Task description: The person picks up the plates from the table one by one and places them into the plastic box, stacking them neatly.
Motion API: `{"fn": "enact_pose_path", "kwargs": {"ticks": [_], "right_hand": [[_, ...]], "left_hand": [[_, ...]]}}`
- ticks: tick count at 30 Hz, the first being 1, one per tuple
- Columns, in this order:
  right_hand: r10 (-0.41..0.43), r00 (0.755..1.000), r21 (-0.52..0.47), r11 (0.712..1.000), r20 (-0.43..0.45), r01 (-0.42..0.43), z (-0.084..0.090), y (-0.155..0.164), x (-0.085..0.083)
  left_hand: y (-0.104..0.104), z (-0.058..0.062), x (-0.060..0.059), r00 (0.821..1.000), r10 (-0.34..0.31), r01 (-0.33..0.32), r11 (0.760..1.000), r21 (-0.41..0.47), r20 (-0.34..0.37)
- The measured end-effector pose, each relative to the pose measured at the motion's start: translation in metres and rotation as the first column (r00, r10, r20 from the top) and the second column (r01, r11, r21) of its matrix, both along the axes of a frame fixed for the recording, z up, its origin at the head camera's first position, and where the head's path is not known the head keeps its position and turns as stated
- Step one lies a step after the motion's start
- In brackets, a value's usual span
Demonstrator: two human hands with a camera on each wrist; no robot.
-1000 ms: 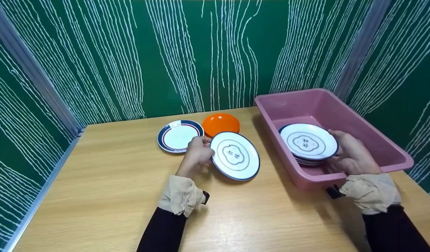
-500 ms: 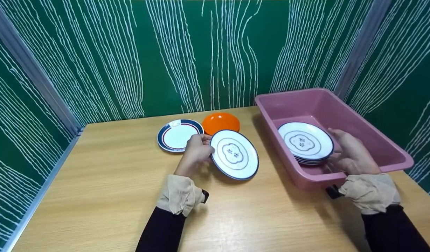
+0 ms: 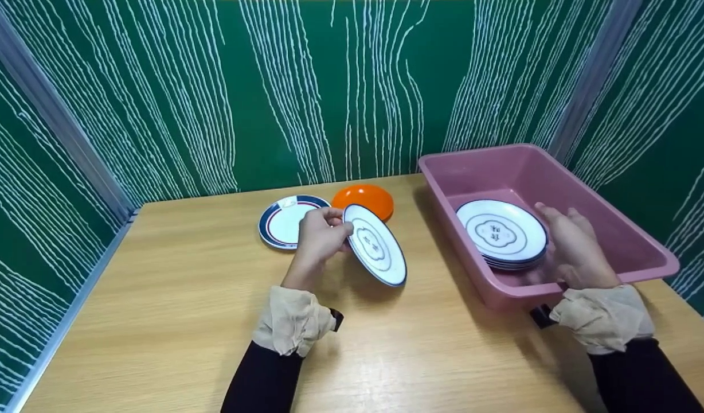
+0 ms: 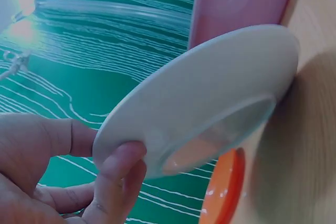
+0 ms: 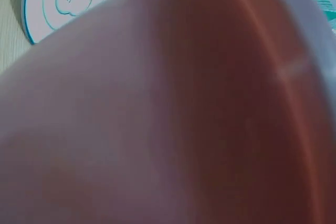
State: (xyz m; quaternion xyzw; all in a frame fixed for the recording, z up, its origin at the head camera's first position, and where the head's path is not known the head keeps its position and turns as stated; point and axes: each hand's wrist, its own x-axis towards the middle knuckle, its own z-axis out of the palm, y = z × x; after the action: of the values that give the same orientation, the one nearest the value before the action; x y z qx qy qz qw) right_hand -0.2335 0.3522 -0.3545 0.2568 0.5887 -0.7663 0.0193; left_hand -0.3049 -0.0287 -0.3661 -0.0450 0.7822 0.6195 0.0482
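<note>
Table (image 3: 168,321) fills the lower half of the frame, with the wall (image 3: 352,86) behind it across the top. Left of centre, a plate (image 3: 283,221) lies flat on the table; just to its right and slightly farther back sits a bowl (image 3: 364,199). In front of both, at centre frame, the left hand (image 3: 319,241) holds a tilted plate (image 3: 375,245) by its left rim, above the table. At right stands a tub (image 3: 610,226) on the table; inside it, toward its near end, lies a stack of plates (image 3: 501,232). The right hand (image 3: 573,249) is in the tub, just right of the stack.
</note>
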Motion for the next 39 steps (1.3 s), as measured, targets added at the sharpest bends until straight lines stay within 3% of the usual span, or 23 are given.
{"fn": "enact_pose_path", "kwargs": {"ticks": [7, 12, 17, 27, 39], "right_hand": [[0.04, 0.993, 0.207, 0.978, -0.11, -0.017, 0.003, -0.011, 0.003], [0.074, 0.987, 0.287, 0.957, -0.141, -0.031, 0.006, -0.02, 0.007], [0.119, 0.976, 0.302, 0.952, -0.184, -0.06, 0.011, -0.029, 0.012], [0.229, 0.928, 0.308, 0.942, -0.295, -0.135, 0.019, -0.047, 0.022], [0.318, 0.899, 0.38, 0.905, -0.301, -0.193, 0.018, -0.07, 0.034]], "left_hand": [[-0.006, 0.009, 0.005, 0.997, 0.041, -0.034, 0.995, 0.092, -0.071], [-0.007, 0.015, 0.01, 0.993, 0.041, -0.023, 0.986, 0.167, -0.107], [-0.006, 0.023, 0.017, 0.989, 0.028, 0.009, 0.969, 0.246, -0.145], [0.0, 0.041, 0.036, 0.982, 0.027, 0.045, 0.93, 0.365, -0.189], [0.017, 0.05, 0.058, 0.984, -0.019, 0.098, 0.888, 0.449, -0.177]]}}
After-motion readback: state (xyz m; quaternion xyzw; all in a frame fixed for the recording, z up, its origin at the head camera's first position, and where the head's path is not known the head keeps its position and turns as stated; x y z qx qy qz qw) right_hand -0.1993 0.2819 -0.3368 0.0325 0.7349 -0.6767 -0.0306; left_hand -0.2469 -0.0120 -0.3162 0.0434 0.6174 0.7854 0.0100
